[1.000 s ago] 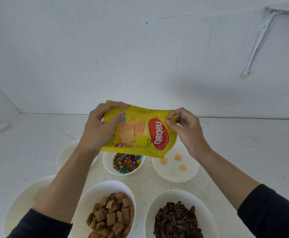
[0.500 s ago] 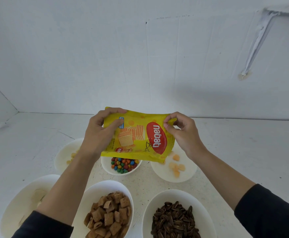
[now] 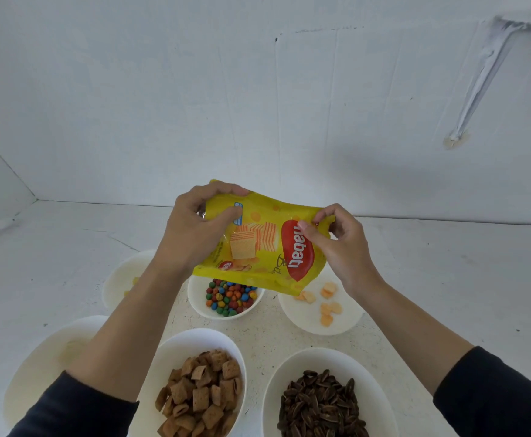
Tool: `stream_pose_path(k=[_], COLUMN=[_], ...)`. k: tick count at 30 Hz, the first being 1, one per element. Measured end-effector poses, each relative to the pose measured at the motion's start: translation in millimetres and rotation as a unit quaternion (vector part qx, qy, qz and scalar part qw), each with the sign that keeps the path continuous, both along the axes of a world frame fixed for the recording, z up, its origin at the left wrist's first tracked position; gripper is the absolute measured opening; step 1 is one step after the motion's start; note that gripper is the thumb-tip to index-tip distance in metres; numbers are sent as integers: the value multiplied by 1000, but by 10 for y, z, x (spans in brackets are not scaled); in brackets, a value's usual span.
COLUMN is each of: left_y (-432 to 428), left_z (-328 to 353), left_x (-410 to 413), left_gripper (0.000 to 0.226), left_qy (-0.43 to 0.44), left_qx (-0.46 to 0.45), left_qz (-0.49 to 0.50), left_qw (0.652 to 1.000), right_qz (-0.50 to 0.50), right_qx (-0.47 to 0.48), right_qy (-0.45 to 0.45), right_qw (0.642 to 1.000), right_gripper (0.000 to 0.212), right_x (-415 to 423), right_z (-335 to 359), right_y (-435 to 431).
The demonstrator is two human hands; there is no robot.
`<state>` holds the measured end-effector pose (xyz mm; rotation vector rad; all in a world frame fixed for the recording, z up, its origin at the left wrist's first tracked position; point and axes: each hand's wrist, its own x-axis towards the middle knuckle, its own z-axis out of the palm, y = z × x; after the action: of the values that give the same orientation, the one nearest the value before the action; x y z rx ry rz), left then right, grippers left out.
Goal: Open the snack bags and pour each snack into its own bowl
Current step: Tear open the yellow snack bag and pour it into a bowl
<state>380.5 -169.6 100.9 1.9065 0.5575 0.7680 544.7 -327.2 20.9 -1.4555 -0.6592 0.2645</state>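
Observation:
A yellow wafer snack bag (image 3: 262, 244) with a red oval logo hangs in the air above the far bowls. My left hand (image 3: 191, 231) grips its upper left corner, fingers curled over the edge. My right hand (image 3: 336, 244) pinches its upper right corner. Under the bag's lower right end stands a white bowl (image 3: 346, 323) holding a few small orange wafer pieces (image 3: 327, 302). The bag's lower edge hides part of that bowl's rim.
White bowls crowd the white table: coloured candies (image 3: 227, 299) at the centre, brown pillow biscuits (image 3: 199, 395) in front, dark sunflower seeds (image 3: 319, 405) front right. Two more bowls (image 3: 122, 279) (image 3: 37, 367) stand left, partly behind my left arm. A white wall rises behind.
More orange pieces lie in the right far bowl than a second ago. Both hands and the bag have shifted slightly; my right fingers now pinch nearer the logo.

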Motion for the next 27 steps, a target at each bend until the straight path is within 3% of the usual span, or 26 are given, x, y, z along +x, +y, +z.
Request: stream_pose_path(k=[7,21,27], left_y=[-58,40,1], left_z=[-143,182,15], left_x=[3,-54,-3], left_gripper=[26,29,31], left_qy=[31,-35,4], left_qx=[-5,62,67], left_qz=[3,-13,-14], left_qw=[999,997,998], right_qz=[0,44,32], right_qx=[-53,5,-29], right_qy=[25,41,52], right_qw=[998,998,998], right_gripper=[24,20,21], right_x=[-30,2,6], right_z=[-161,167,-18], right_y=[-26,5,-78])
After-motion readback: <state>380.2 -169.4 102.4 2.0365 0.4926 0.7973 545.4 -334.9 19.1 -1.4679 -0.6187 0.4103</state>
